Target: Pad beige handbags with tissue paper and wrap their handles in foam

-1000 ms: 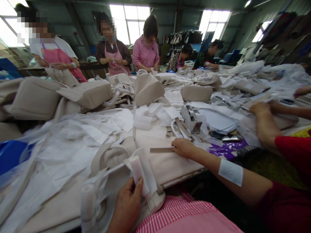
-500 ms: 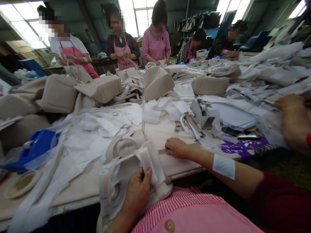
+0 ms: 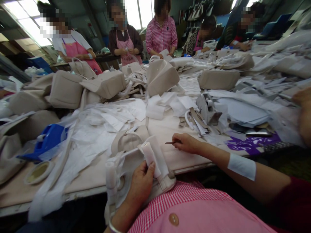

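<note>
At the table's near edge a beige handbag (image 3: 127, 141) leans against the apron, with white foam wrapping on its straps and a curved handle upright. My left hand (image 3: 142, 181) is closed on a foam-wrapped strap (image 3: 148, 151) of this bag, thumb on top. To the right, my right hand (image 3: 186, 143) pinches a thin brown strip (image 3: 170, 142), seen nearly edge-on, just above the beige tabletop (image 3: 165, 126). A gap separates the strip from the bag.
Beige bags (image 3: 162, 77) are heaped along the far side. White foam sheets (image 3: 97, 142) spread to the left, near a blue object (image 3: 50, 139) and a tape roll (image 3: 39, 172). Brown strips (image 3: 198, 119) lie ahead. Several co-workers stand opposite; another person's blurred arm (image 3: 305, 113) reaches in at right.
My right hand has lifted the brown strip from the tabletop and turned it edge-on. My left hand keeps its hold on the strap. The whole view has shifted slightly.
</note>
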`<state>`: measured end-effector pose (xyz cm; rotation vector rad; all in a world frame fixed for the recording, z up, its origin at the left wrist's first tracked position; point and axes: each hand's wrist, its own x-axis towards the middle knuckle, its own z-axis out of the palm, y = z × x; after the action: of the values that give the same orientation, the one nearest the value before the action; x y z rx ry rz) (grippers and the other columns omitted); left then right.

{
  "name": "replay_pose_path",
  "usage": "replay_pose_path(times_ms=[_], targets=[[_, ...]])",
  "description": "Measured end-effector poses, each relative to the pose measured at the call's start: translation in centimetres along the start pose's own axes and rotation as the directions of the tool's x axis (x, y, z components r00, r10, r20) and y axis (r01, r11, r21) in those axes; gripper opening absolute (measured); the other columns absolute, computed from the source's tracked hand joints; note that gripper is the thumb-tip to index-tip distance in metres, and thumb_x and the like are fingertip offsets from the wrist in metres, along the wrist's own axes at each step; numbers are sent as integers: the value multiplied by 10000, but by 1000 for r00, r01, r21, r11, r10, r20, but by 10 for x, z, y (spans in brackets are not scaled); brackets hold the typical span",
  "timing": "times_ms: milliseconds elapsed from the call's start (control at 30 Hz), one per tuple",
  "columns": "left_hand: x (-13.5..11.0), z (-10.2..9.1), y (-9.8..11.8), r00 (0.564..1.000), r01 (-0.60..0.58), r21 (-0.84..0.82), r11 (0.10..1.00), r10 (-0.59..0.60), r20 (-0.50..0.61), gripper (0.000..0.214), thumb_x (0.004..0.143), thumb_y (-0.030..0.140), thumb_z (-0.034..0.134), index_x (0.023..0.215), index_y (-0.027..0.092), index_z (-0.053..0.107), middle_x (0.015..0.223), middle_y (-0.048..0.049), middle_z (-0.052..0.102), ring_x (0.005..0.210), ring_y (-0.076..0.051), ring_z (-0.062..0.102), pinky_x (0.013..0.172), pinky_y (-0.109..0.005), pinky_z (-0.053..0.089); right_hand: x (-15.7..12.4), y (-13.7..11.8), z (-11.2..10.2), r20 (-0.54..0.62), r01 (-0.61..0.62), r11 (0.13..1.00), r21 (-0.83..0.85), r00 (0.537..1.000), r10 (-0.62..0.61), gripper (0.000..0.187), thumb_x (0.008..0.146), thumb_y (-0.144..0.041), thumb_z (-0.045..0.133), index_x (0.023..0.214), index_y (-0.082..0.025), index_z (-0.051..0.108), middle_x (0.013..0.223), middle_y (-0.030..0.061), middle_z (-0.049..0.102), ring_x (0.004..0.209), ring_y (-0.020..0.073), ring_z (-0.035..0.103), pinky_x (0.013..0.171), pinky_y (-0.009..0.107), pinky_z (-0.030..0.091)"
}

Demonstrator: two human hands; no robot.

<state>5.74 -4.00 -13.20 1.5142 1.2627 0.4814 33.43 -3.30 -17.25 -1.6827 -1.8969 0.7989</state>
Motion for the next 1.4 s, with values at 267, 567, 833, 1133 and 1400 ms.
replay_pose_path(times_ms=[267, 567, 833, 1133, 1400], targets=[[-1, 3, -14, 986, 153, -280, 948, -128, 104, 402, 884, 538, 539, 985, 172, 670, 665, 18, 572, 561, -114, 441, 546, -240, 345, -3, -52, -9, 167, 69, 995, 78, 983, -81, 311, 939, -358, 493, 781, -166, 679, 633, 3, 619, 566, 119, 518, 576, 228, 366], [-6, 3, 1, 994, 104, -219, 970, -94, 54, 362, 882, 485, 541, 981, 160, 664, 604, 30, 533, 559, -128, 441, 533, -245, 356, 13, -83, 4, 247, 0, 999, 32, 969, -8, 171, 879, -251, 568, 748, -170, 643, 588, -6, 622, 551, 119, 514, 548, 222, 323], [-10, 2, 2, 999, -37, -93, 995, 33, -39, 256, 913, 345, 498, 989, 162, 660, 761, -30, 655, 713, -181, 561, 649, -283, 434, 26, -85, 11, 229, 166, 986, -27, 961, -156, 253, 905, -285, 546, 683, -179, 603, 622, 0, 605, 590, 130, 508, 579, 240, 331], [-9, 5, -12, 982, -128, 87, 988, 139, -130, 200, 910, 331, 508, 824, 181, 607, 771, -38, 655, 732, -190, 579, 658, -297, 417, 29, -69, 24, 378, 96, 979, 178, 912, -158, 266, 937, -339, 498, 787, -174, 643, 628, -15, 584, 599, 129, 528, 607, 244, 404], [-11, -1, -11, 975, -181, -2, 984, 179, -129, 222, 903, 358, 513, 875, 188, 654, 826, -63, 684, 763, -215, 598, 690, -314, 439, 39, -74, 46, 353, 17, 949, 316, 926, -134, 278, 893, -386, 539, 736, -179, 636, 624, -9, 564, 616, 147, 521, 617, 263, 436]])
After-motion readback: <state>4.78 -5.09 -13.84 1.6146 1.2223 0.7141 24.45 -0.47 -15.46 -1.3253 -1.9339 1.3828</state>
